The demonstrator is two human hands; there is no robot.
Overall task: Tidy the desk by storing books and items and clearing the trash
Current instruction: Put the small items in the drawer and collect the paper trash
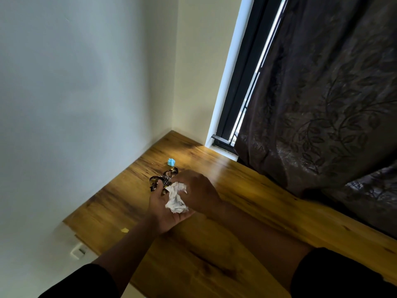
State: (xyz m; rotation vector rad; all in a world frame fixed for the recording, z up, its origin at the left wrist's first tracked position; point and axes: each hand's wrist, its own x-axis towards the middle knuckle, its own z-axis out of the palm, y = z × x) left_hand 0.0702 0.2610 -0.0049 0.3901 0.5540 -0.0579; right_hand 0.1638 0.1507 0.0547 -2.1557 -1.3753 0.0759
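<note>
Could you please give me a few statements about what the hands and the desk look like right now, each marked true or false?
1. The left hand holds a crumpled white tissue. True.
2. A small blue item lies on the wooden desk beyond the hands. True.
3. The dark curtain hangs on the left side. False: it hangs on the right.
4. The right hand rests flat on the desk, far from the tissue. False: it is at the tissue.
5. A dark printed wrapper is at the left hand's fingertips. True.
</note>
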